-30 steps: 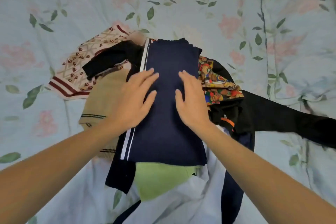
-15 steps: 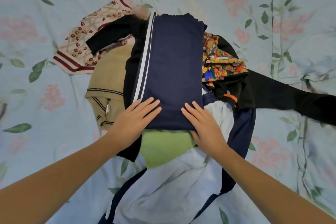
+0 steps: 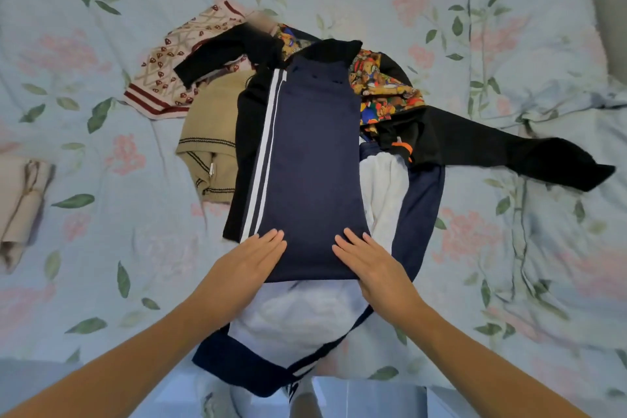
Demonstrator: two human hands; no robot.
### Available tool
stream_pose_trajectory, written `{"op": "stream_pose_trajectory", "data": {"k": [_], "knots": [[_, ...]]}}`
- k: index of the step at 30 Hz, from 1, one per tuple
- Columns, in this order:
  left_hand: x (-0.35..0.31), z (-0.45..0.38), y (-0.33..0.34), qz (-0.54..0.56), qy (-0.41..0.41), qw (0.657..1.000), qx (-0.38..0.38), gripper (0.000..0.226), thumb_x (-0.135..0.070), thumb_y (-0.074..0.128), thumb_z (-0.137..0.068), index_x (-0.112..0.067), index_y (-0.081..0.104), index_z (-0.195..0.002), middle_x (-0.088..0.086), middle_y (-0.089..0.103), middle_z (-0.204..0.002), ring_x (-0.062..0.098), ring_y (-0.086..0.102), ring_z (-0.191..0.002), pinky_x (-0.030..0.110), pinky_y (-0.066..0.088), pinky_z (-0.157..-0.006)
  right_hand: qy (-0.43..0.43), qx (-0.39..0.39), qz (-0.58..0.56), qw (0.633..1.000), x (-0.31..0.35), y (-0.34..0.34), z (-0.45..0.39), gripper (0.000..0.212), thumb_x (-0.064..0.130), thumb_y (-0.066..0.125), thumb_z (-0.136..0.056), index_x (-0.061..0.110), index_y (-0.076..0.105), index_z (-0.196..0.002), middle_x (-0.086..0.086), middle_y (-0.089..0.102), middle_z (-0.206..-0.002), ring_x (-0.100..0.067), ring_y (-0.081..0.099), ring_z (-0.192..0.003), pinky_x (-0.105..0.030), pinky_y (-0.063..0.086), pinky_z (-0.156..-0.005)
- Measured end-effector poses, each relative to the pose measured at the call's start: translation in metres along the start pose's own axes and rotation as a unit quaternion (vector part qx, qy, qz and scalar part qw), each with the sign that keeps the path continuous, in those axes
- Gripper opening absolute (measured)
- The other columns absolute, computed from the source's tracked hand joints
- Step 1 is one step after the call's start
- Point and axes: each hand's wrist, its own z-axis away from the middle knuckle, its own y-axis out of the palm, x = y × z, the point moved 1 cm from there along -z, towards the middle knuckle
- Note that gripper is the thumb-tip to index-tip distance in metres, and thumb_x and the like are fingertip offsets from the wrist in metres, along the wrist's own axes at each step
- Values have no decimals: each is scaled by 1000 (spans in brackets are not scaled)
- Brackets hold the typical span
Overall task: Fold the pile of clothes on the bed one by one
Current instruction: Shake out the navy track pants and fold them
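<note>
Navy trousers with white side stripes [image 3: 312,159] lie folded lengthwise on top of the clothes pile in the middle of the bed. My left hand [image 3: 251,258] lies flat on their near left corner, fingers straight. My right hand [image 3: 368,258] lies flat on the near right corner. Under the trousers sit a white and navy garment [image 3: 298,322], a black long-sleeved top [image 3: 492,146], a tan knit [image 3: 210,132], a colourful printed piece [image 3: 383,88] and a cream patterned knit with red trim [image 3: 169,75].
The bed carries a pale blue floral sheet [image 3: 101,214]. A folded beige garment [image 3: 20,207] lies at the left edge. A floral pillow [image 3: 536,27] sits at the back right. The bed's near edge [image 3: 424,383] runs along the bottom.
Both hands slid down the navy trousers toward me, from the middle to the near end, flattening them. The green garment under the near end is now covered.
</note>
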Motion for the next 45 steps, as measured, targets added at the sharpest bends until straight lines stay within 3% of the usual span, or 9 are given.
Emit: {"op": "stream_pose_trajectory", "data": {"k": [5, 9, 14, 24, 30, 33, 36, 39, 45], "knots": [[-34, 70, 14, 44, 50, 998, 12, 87, 14, 68, -59, -5, 55, -143, 12, 60, -145, 24, 58, -134, 36, 33, -121, 15, 38, -75, 996, 49, 13, 60, 86, -18, 76, -67, 14, 60, -145, -1, 58, -151, -22, 53, -141, -48, 43, -116], [-20, 83, -7, 198, -36, 979, 31, 66, -6, 78, -80, -18, 61, -142, 0, 61, -145, 20, 65, -126, 35, 55, -102, 134, 10, -190, 973, 58, 2, 61, 51, -1, 72, -89, 21, 67, -134, 4, 69, -135, -22, 68, -120, -48, 57, -100], [15, 9, -62, 332, -157, 930, -22, 18, -20, 69, -97, -28, 71, -113, -13, 74, -97, 2, 67, -81, 30, 55, -76, 239, -79, -234, 939, 25, -43, 4, 20, 28, 70, -99, 18, 73, -115, 7, 76, -108, -15, 72, -94, -38, 58, -84], [82, -173, -140, 258, -212, 933, -131, 8, -23, 64, -101, -20, 67, -107, -12, 63, -101, -4, 55, -81, 3, 38, -70, 233, -155, -114, 953, -103, -95, -151, 28, 46, 58, -101, 21, 67, -109, -2, 74, -100, -28, 67, -92, -47, 54, -77], [95, -217, -114, 205, -289, 923, -147, 38, -26, 56, -105, -20, 54, -143, 0, 61, -138, 15, 56, -120, -1, 34, -92, 249, -206, 15, 946, -125, -78, -189, 42, 29, 56, -102, 14, 56, -141, -10, 57, -138, -33, 52, -125, -48, 48, -96], [72, -186, -79, 264, -330, 879, -222, 48, -26, 55, -102, -20, 45, -149, 3, 52, -145, 20, 47, -135, 37, 38, -117, 128, -163, -43, 977, -87, -42, -167, 50, 26, 53, -102, 11, 50, -150, -11, 46, -157, -32, 42, -143, -47, 37, -117], [42, -135, -35, 289, -395, 847, -206, 49, -24, 60, -100, -17, 46, -146, 5, 53, -138, 21, 48, -128, 37, 40, -109, 108, 9, -82, 991, -69, -6, -149, 57, 36, 48, -107, 20, 38, -160, -4, 27, -170, -27, 21, -158, -54, 24, -125], [16, -108, -8, 348, -462, 792, -195, 49, -23, 65, -99, -14, 47, -143, 6, 55, -134, 20, 51, -122, 37, 44, -105, 216, 5, -128, 968, -86, 4, -152, 65, 42, 53, -105, 20, 31, -163, -3, 18, -173, -29, 11, -160, -52, 17, -128], [24, -119, 4, 511, -561, 630, -165, 28, -29, 77, -91, -14, 62, -109, 6, 68, -101, 24, 68, -94, 41, 59, -80, 461, -50, -394, 793, -115, -13, -179, 108, 36, 86, -84, 16, 19, -165, -7, 32, -165, -28, 33, -151, -45, 32, -123]]}}
